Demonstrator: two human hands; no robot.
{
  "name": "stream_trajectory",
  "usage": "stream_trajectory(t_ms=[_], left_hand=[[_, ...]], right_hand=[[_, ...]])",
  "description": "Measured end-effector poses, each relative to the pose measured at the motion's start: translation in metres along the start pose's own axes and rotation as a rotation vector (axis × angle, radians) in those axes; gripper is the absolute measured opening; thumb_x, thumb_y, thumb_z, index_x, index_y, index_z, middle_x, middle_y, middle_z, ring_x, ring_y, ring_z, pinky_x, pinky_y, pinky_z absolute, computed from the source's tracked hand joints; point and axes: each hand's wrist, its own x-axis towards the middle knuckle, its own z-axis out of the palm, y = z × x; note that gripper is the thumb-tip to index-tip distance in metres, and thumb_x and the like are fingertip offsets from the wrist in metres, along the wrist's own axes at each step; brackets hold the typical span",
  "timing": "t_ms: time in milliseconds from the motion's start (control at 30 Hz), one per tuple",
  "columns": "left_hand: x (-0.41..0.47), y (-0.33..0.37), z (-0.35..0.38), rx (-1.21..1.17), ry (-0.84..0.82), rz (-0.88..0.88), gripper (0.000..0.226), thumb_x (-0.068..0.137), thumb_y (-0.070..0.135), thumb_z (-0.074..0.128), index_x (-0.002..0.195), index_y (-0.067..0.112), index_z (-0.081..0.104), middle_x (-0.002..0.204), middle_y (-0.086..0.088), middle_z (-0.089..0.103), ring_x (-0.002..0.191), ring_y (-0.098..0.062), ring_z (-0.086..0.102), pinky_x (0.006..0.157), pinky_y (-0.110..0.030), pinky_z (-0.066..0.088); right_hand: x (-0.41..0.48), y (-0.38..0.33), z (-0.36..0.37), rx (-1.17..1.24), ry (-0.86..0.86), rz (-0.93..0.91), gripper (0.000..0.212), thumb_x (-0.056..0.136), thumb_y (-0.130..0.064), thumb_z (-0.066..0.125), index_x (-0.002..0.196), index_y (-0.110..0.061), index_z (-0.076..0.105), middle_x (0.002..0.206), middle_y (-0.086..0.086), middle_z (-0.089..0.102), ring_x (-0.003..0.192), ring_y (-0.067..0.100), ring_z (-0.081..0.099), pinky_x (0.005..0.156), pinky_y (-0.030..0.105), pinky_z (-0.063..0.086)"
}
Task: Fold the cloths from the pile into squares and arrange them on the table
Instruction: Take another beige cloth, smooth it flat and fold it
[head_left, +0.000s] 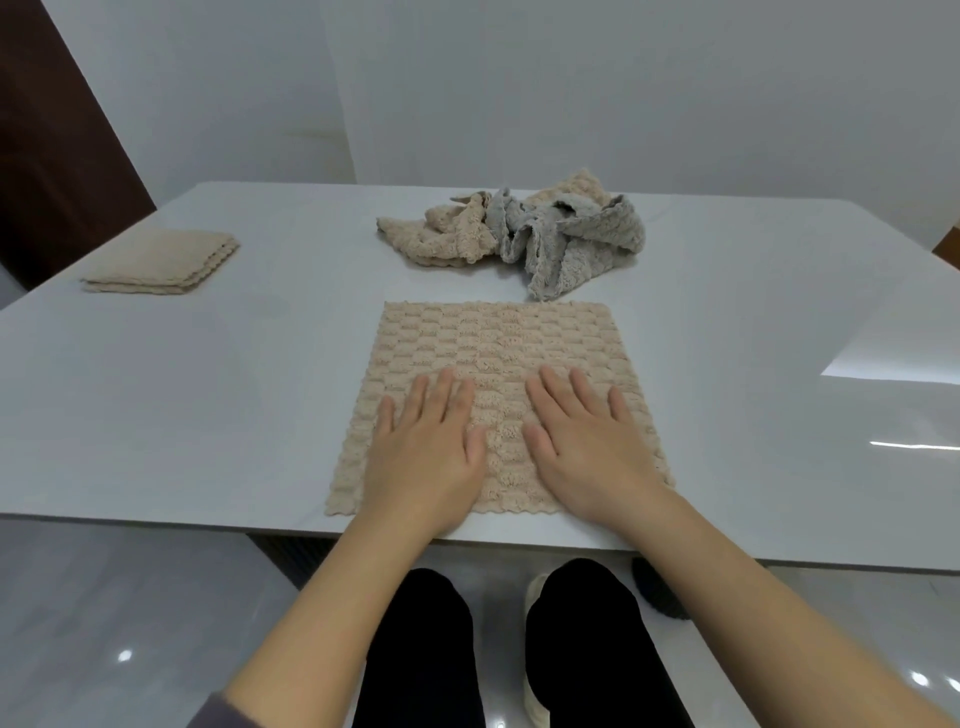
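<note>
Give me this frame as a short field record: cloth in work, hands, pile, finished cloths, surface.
cloth in work: beige textured square cloth, spread flat at near edge
left hand: flat on it, fingers straight
right hand: flat on it, fingers straight
pile: crumpled beige and grey cloths, behind it
finished: folded beige cloth stack, far left
surface: glossy white table

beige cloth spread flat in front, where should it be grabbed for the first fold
Probably the two near corners, pinched from the near side, one per hand. The cloth lies flat and square, its near edge along the front edge of the table, right beside the left hand and right hand resting flat on its near half. Lifted, they can carry over to the far edge.
</note>
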Motion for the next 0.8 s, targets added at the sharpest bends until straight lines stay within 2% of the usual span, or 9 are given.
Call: stream_trajectory(t_ms=[433,500,533,567,600,633,667,733,800], left_hand=[[-0.016,-0.05,-0.012,0.017,-0.053,-0.13,0.071,0.094,0.061,0.008,0.154,0.025,-0.005,0.161,0.004,-0.014,0.148,-0.019,-0.015,0.118,-0.05,-0.008],[-0.019,-0.053,-0.013,-0.051,0.058,-0.074,0.071,0.096,0.058,0.021,0.155,0.02,0.009,0.162,0.0,0.0,0.149,-0.019,-0.005,0.118,-0.049,-0.003],[-0.021,-0.054,-0.015,-0.111,0.149,0.0,0.067,0.096,0.056,0.031,0.151,0.018,0.025,0.159,-0.002,0.019,0.147,-0.021,0.011,0.119,-0.048,0.007],[-0.024,-0.055,-0.018,-0.165,0.235,0.106,0.057,0.095,0.053,0.04,0.139,0.017,0.044,0.146,-0.001,0.041,0.138,-0.021,0.032,0.115,-0.044,0.023],[-0.027,-0.057,-0.02,-0.201,0.297,0.217,0.047,0.092,0.053,0.046,0.122,0.019,0.057,0.126,0.004,0.055,0.12,-0.017,0.048,0.104,-0.037,0.037],[-0.032,-0.059,-0.021,-0.227,0.322,0.308,0.04,0.088,0.053,0.05,0.107,0.02,0.064,0.108,0.01,0.06,0.103,-0.014,0.054,0.091,-0.03,0.041],[-0.037,-0.06,-0.02,-0.245,0.318,0.373,0.036,0.086,0.053,0.053,0.096,0.021,0.066,0.097,0.013,0.06,0.092,-0.011,0.055,0.082,-0.026,0.041],[-0.045,-0.063,-0.017,-0.266,0.288,0.428,0.033,0.082,0.053,0.058,0.086,0.022,0.069,0.089,0.015,0.058,0.084,-0.007,0.054,0.072,-0.023,0.043],[-0.048,-0.065,-0.017,-0.272,0.273,0.426,0.033,0.08,0.054,0.059,0.085,0.024,0.07,0.088,0.016,0.058,0.083,-0.004,0.052,0.069,-0.022,0.045]], right_hand=[[-0.026,0.031,-0.008,-0.012,-0.016,0.06,0.061,0.102,-0.048,0.012,0.156,-0.024,-0.001,0.163,-0.005,-0.011,0.149,0.019,-0.014,0.12,0.045,-0.008],[-0.027,0.034,-0.008,-0.001,0.027,0.042,0.061,0.103,-0.047,0.017,0.157,-0.022,0.004,0.164,-0.003,-0.006,0.15,0.02,-0.011,0.119,0.046,-0.009],[-0.029,0.035,-0.008,0.017,0.085,0.009,0.06,0.103,-0.045,0.024,0.156,-0.021,0.012,0.164,-0.002,0.0,0.15,0.021,-0.006,0.119,0.046,-0.009],[-0.031,0.036,-0.007,0.051,0.165,-0.049,0.056,0.103,-0.042,0.033,0.154,-0.02,0.024,0.163,0.0,0.011,0.151,0.022,0.004,0.119,0.045,-0.005],[-0.033,0.037,-0.007,0.097,0.256,-0.141,0.049,0.101,-0.036,0.044,0.147,-0.019,0.04,0.159,0.002,0.028,0.148,0.024,0.021,0.12,0.042,0.006],[-0.035,0.038,-0.006,0.149,0.336,-0.253,0.039,0.098,-0.031,0.054,0.136,-0.019,0.055,0.148,0.003,0.046,0.138,0.025,0.041,0.117,0.039,0.022],[-0.037,0.039,-0.004,0.202,0.393,-0.357,0.031,0.096,-0.029,0.058,0.123,-0.018,0.066,0.134,0.002,0.059,0.122,0.023,0.056,0.108,0.036,0.038],[-0.044,0.038,-0.003,0.274,0.366,-0.454,0.028,0.094,-0.036,0.057,0.107,-0.019,0.074,0.116,-0.005,0.068,0.103,0.015,0.063,0.089,0.032,0.049],[-0.047,0.036,-0.005,0.285,0.296,-0.463,0.036,0.09,-0.051,0.055,0.104,-0.024,0.075,0.113,-0.013,0.067,0.103,0.008,0.06,0.086,0.031,0.049]])
